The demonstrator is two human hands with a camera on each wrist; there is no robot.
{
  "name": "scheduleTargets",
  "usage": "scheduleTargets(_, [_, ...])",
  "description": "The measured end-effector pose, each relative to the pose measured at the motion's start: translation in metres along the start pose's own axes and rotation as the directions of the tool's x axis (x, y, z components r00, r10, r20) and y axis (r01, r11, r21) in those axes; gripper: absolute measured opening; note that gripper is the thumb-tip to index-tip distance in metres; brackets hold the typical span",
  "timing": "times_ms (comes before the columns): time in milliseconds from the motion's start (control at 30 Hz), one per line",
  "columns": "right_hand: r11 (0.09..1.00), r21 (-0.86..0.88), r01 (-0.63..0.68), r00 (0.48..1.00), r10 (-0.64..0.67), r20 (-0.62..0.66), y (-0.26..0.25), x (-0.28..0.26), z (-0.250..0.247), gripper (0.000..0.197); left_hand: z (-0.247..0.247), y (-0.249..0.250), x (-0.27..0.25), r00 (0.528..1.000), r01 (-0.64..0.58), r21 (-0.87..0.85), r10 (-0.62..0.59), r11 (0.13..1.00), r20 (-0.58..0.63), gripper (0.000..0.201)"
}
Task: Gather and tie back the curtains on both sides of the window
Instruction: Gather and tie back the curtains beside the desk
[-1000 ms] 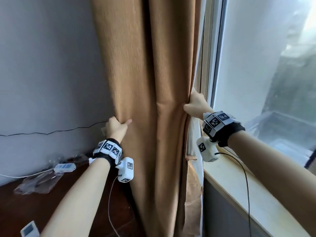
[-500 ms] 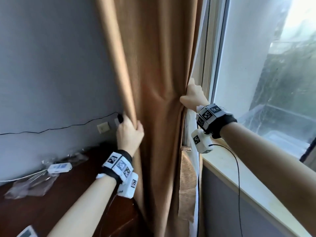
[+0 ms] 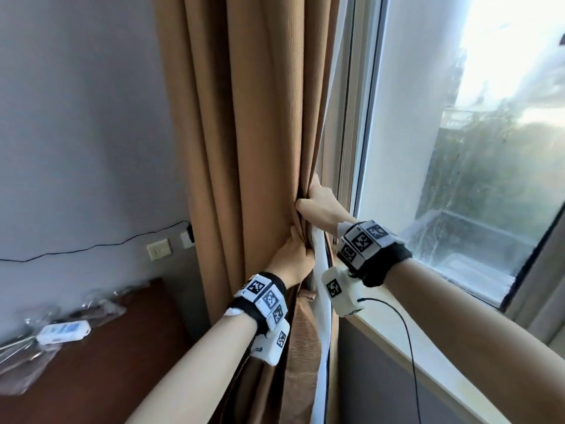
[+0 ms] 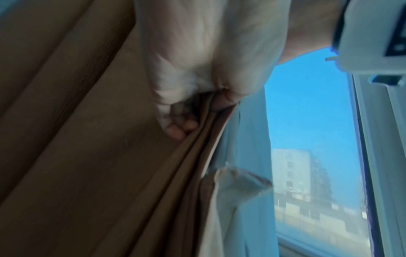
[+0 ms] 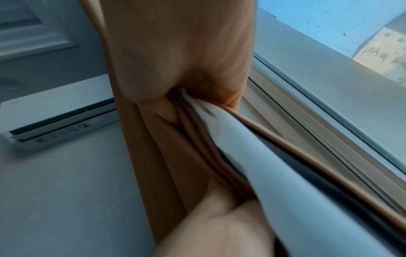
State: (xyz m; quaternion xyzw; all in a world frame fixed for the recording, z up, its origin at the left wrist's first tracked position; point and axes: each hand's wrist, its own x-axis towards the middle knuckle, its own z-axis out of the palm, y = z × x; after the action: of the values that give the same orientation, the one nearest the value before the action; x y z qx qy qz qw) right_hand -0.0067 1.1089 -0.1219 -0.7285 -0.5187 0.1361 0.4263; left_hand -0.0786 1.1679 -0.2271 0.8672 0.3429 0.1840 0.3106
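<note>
1. Your left hand [image 3: 292, 258] and right hand [image 3: 321, 206] both clutched the gathered tan curtain [image 3: 253, 148] at frame centre, beside the window [image 3: 458, 148].
2. A white device [image 3: 62, 331] lay on the dark table [image 3: 107, 362], lower left.

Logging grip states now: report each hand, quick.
Left hand: closed, gripping the gathered folds of the tan fabric curtain.
Right hand: closed, pinching the same curtain's window-side edge just above.
</note>
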Motion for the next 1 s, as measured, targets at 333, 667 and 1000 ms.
scheduleTargets(333, [0.998,-0.068,-0.004,0.99,-0.005,-0.142,0.021,0.005,-0.012,0.057,-0.024,0.002,0.01,0.975,-0.042,0.055,0.029,0.998,0.22,0.055])
scheduleTargets(667, [0.99,-0.13,-0.048,0.983,0.024,-0.183,0.048,0.008,-0.045,0.04,-0.082,-0.069,0.021,0.761,0.236,-0.151,-0.279,0.96,-0.586,0.068])
scheduleTargets(1000, [0.978,-0.196,-0.075,0.98,0.036,-0.196,0.049,0.007,-0.048,0.039,-0.071,-0.084,0.017,0.708,0.285,-0.138,-0.305,0.949,-0.637,0.036])
